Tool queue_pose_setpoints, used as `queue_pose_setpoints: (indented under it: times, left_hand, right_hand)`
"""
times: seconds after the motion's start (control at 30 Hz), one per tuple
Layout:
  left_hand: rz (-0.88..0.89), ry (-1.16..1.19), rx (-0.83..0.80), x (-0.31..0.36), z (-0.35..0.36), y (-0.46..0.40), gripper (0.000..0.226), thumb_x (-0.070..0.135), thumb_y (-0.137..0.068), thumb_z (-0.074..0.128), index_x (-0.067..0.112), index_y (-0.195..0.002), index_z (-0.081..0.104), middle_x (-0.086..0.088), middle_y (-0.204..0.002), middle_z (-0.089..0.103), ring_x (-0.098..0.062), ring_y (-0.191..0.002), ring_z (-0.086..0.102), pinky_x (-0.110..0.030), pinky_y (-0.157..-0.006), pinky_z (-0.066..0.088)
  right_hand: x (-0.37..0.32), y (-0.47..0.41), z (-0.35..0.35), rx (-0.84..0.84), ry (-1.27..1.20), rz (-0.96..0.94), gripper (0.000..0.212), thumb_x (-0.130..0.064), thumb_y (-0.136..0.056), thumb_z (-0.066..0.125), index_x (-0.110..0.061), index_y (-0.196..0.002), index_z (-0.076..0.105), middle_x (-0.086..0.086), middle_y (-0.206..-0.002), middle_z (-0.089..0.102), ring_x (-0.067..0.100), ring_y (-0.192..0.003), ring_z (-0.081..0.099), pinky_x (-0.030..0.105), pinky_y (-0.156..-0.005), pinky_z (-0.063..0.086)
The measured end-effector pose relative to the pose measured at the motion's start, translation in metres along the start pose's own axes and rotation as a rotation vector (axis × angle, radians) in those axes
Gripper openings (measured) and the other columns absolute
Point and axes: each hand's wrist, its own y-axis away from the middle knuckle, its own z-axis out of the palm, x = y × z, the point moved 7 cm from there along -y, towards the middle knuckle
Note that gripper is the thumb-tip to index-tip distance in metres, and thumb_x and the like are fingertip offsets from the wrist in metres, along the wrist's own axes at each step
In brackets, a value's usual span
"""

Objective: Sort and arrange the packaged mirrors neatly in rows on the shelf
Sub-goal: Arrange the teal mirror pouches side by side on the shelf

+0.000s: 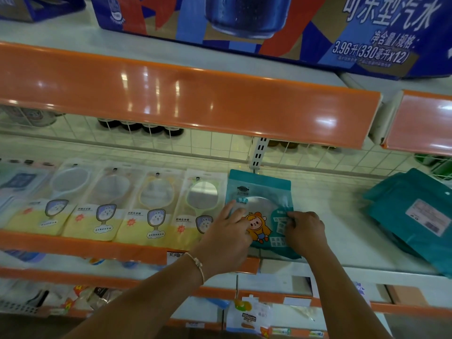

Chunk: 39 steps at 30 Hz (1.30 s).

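Head view: both hands are on one teal mirror packet [263,206] that lies flat on the white shelf [325,231].
Right hand [305,232]: fingers are curled at the right edge of the packet and pinch it there.
Left hand [228,237]: fingers are stretched and lie flat on the left part of the packet, pressing it; the wrist wears a thin bracelet [197,263].
Teal mirror packet: it shows a round mirror and a cartoon girl in orange; its lower edge reaches the front of the shelf, just right of the orange front strip [97,248].
Row of yellow mirror packets [137,206]: four hand-mirror packets lie side by side at the left; the last one is just beside the teal packet, and whether they touch I cannot tell.
Teal pile [415,216]: more teal packets lie stacked at the right of the shelf, back side up, well apart from the hands.
Above: an orange shelf edge [183,99] and a blue drinks carton [244,23].
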Motion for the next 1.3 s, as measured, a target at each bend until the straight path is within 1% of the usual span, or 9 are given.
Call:
queue_pose_setpoints:
  times: [0.07, 0.2, 0.6, 0.67, 0.73, 0.83, 0.93, 1.07, 1.3]
  left_hand:
    - [-0.101, 0.006, -0.031, 0.0, -0.006, 0.0, 0.01, 0.025, -0.078, 0.067, 0.019, -0.083, 0.074, -0.002, -0.098, 0.066, -0.029, -0.122, 0.047, -0.055, -0.118, 0.012]
    - [-0.259, -0.101, -0.147, 0.002, -0.009, 0.001, 0.023, 0.017, -0.086, 0.061, 0.016, -0.109, 0.069, -0.01, -0.121, 0.059, -0.034, -0.132, 0.033, -0.06, -0.117, 0.003]
    - [-0.396, -0.166, -0.149, 0.007, -0.006, 0.011, 0.032, 0.026, -0.092, 0.053, 0.008, -0.118, 0.056, -0.018, -0.128, 0.055, -0.041, -0.13, 0.037, -0.063, -0.115, 0.001]
    - [-0.404, -0.122, -0.091, 0.004, -0.004, 0.014, 0.027, 0.024, -0.092, 0.05, 0.01, -0.113, 0.058, -0.017, -0.121, 0.059, -0.04, -0.126, 0.042, -0.062, -0.116, 0.003]
    - [-0.359, -0.091, -0.025, 0.006, -0.005, 0.014, 0.019, 0.018, -0.085, 0.051, 0.011, -0.097, 0.064, -0.013, -0.099, 0.065, -0.038, -0.108, 0.053, -0.06, -0.113, 0.02]
    - [-0.287, -0.054, 0.148, 0.011, -0.007, 0.012, 0.007, 0.012, -0.071, 0.057, 0.012, -0.073, 0.064, -0.007, -0.069, 0.059, -0.03, -0.075, 0.056, -0.049, -0.088, 0.048]
    - [-0.257, 0.04, 0.203, 0.012, -0.004, 0.009, 0.011, 0.011, -0.073, 0.07, 0.013, -0.081, 0.063, -0.006, -0.075, 0.059, -0.023, -0.06, 0.057, -0.039, -0.066, 0.05]
    - [-0.251, 0.173, 0.239, 0.009, -0.007, 0.007, 0.02, 0.006, -0.071, 0.069, 0.012, -0.089, 0.062, -0.007, -0.088, 0.064, -0.019, -0.058, 0.061, -0.033, -0.06, 0.053]
    - [-0.23, 0.218, 0.237, 0.004, -0.009, 0.008, 0.022, 0.0, -0.07, 0.053, 0.006, -0.086, 0.068, -0.008, -0.091, 0.065, -0.024, -0.085, 0.063, -0.036, -0.073, 0.058]
  right_hand:
    - [-0.003, 0.007, -0.001, 0.04, 0.08, -0.002, 0.037, -0.027, -0.1, 0.042, -0.022, -0.134, 0.055, 0.01, -0.133, 0.048, 0.029, -0.117, 0.046, 0.037, -0.094, 0.044]
    - [-0.011, 0.021, 0.001, 0.078, 0.248, -0.041, 0.044, -0.031, -0.097, 0.049, -0.025, -0.141, 0.046, 0.007, -0.148, 0.037, 0.029, -0.13, 0.038, 0.041, -0.103, 0.038]
    - [-0.005, 0.013, -0.006, 0.01, 0.163, -0.008, 0.04, -0.03, -0.098, 0.045, -0.029, -0.138, 0.05, 0.005, -0.138, 0.047, 0.028, -0.122, 0.041, 0.042, -0.1, 0.036]
    - [-0.004, 0.01, -0.005, 0.01, 0.059, 0.009, 0.039, -0.027, -0.097, 0.046, -0.027, -0.136, 0.052, 0.006, -0.134, 0.052, 0.028, -0.118, 0.045, 0.042, -0.097, 0.041]
    - [-0.003, 0.011, -0.006, 0.033, -0.15, 0.03, 0.039, -0.023, -0.098, 0.049, -0.022, -0.136, 0.053, 0.009, -0.129, 0.056, 0.027, -0.113, 0.053, 0.04, -0.092, 0.051]
    - [0.003, 0.016, -0.012, 0.054, -0.504, 0.121, 0.042, -0.018, -0.096, 0.057, -0.017, -0.137, 0.05, 0.01, -0.131, 0.058, 0.026, -0.107, 0.062, 0.032, -0.072, 0.058]
    - [0.01, 0.018, -0.01, -0.082, -0.918, 0.345, 0.048, -0.018, -0.093, 0.064, -0.01, -0.137, 0.047, 0.012, -0.12, 0.065, 0.026, -0.089, 0.069, 0.033, -0.061, 0.057]
    - [0.014, 0.016, -0.002, -0.335, -1.193, 0.507, 0.021, -0.006, -0.09, 0.064, 0.001, -0.109, 0.061, 0.02, -0.091, 0.073, 0.034, -0.079, 0.072, 0.042, -0.066, 0.058]
    - [0.016, 0.002, -0.014, -0.266, -1.311, 0.313, 0.018, 0.002, -0.092, 0.057, -0.005, -0.107, 0.064, 0.017, -0.098, 0.071, 0.032, -0.086, 0.07, 0.042, -0.066, 0.057]
